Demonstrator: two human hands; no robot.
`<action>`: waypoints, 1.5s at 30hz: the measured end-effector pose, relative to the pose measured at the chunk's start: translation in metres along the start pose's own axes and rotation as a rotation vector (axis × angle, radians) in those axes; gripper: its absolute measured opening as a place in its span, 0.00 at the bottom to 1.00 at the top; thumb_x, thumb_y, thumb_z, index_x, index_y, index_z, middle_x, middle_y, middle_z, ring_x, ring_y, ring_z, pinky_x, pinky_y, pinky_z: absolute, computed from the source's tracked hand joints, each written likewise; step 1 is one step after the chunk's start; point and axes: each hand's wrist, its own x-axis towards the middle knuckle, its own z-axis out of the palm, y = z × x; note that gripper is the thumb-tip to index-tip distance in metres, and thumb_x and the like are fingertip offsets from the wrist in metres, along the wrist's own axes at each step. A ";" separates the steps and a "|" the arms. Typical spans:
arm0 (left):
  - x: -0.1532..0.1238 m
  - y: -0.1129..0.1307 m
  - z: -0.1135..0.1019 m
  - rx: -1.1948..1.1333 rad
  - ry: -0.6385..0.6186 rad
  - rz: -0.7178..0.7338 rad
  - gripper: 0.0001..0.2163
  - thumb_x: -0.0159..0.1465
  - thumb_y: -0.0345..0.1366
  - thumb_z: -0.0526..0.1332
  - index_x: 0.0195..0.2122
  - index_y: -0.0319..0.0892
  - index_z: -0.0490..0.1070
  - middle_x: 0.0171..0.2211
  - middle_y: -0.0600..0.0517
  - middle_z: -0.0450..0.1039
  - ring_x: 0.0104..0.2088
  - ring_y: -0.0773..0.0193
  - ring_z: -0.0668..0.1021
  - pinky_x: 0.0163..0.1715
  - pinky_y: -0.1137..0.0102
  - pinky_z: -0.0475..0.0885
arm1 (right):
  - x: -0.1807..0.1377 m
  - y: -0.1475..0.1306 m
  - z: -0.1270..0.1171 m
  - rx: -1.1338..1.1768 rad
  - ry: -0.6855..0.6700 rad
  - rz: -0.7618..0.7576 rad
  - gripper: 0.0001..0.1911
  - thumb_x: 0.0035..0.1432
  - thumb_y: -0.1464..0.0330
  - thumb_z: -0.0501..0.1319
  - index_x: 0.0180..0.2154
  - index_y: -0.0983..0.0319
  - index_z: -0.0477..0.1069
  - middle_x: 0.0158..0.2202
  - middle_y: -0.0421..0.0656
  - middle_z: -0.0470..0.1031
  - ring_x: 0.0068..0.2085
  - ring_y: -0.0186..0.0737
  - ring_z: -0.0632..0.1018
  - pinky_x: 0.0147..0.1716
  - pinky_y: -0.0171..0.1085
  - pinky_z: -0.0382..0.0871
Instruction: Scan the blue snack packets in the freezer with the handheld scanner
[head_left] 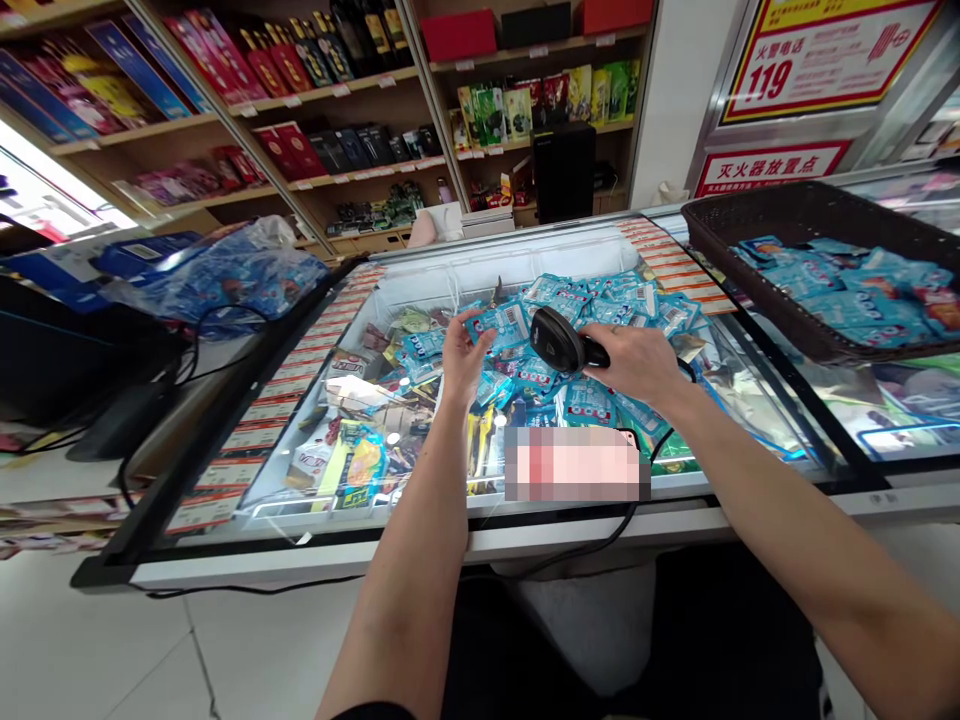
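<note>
Blue packet, pinched between the thumb and fingers of the left hand, above the glass tabletop; clock directions are taken from the scanner. The packet lies at 10 o'clock, just beside the scanner's head, with a barcode visible on its upper face; whether the two touch cannot be told. The right hand, at 3 o'clock, grips the scanner's handle with its fingers curled around it. A black cord curves down to 6 o'clock and follows the front edge toward 8 o'clock. Similar packets form a loose pile spread from 12 o'clock through 2 o'clock and around beneath the scanner. At 6 o'clock, near the front edge, lies a phone, its screen obscured by blurring. At 3 o'clock, well apart from the right hand, stands a brown basket containing more blue packets. Between 9 and 10 o'clock is a clear plastic bag. Beyond the tabletop, from 10 to 12 o'clock, rise wooden shelves bearing bottles and boxes; a red-bordered sign hangs at 2 o'clock.
</note>
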 end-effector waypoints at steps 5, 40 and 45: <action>0.000 0.000 0.001 0.023 0.022 0.042 0.28 0.56 0.51 0.69 0.55 0.49 0.66 0.32 0.55 0.67 0.32 0.68 0.73 0.33 0.72 0.70 | -0.001 -0.002 -0.002 -0.007 -0.016 0.004 0.19 0.59 0.60 0.59 0.51 0.57 0.71 0.39 0.43 0.81 0.37 0.45 0.79 0.28 0.37 0.51; -0.003 0.006 0.006 0.028 0.008 0.094 0.23 0.58 0.49 0.68 0.53 0.48 0.69 0.36 0.53 0.73 0.36 0.68 0.76 0.39 0.71 0.72 | 0.002 -0.011 -0.003 -0.044 -0.041 -0.034 0.19 0.62 0.60 0.57 0.51 0.60 0.73 0.35 0.46 0.79 0.37 0.46 0.79 0.29 0.38 0.51; -0.003 0.007 0.006 0.077 0.001 0.090 0.25 0.58 0.53 0.66 0.53 0.49 0.68 0.36 0.52 0.73 0.37 0.66 0.77 0.40 0.69 0.74 | 0.003 -0.010 -0.002 -0.064 -0.058 -0.027 0.18 0.63 0.60 0.56 0.51 0.60 0.72 0.37 0.47 0.80 0.39 0.47 0.78 0.31 0.38 0.53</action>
